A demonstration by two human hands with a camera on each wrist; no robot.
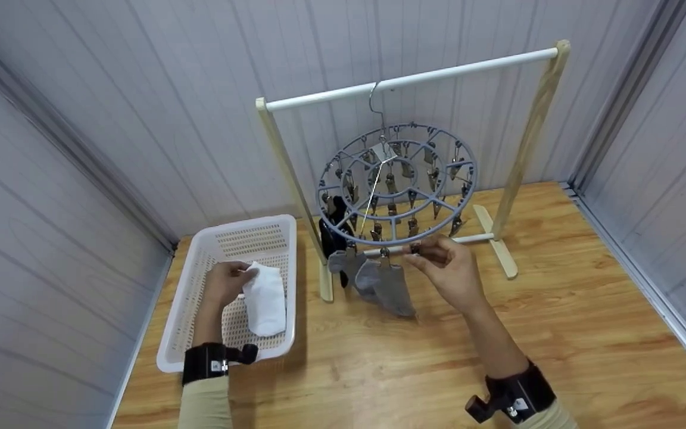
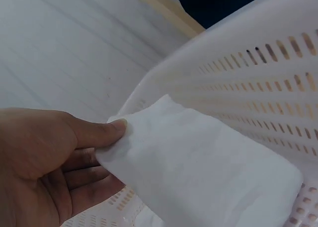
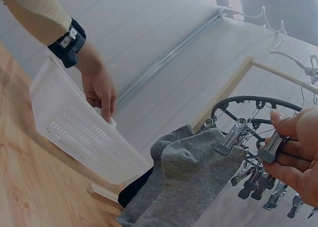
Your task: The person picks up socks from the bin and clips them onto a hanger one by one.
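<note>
A white sock [image 1: 267,301] is pinched at its cuff between the thumb and fingers of my left hand [image 1: 228,282], over the white basket. In the left wrist view the sock [image 2: 198,162] spreads out flat from the fingertips. My right hand [image 1: 451,271] holds a metal clip [image 3: 272,146] at the near edge of the round grey drying hanger [image 1: 399,243]. Just left of that hand, grey socks [image 1: 387,289] hang from neighbouring clips. Dark socks [image 1: 331,235] hang farther along the left side of the ring.
The white perforated basket [image 1: 167,342] stands at the left on the wooden table [image 1: 373,369], with more white cloth at its bottom. A rack with a white bar [image 1: 468,70] and wooden posts bears the hanger by its hook. Several metal clips dangle from the rings. Panel walls enclose the table.
</note>
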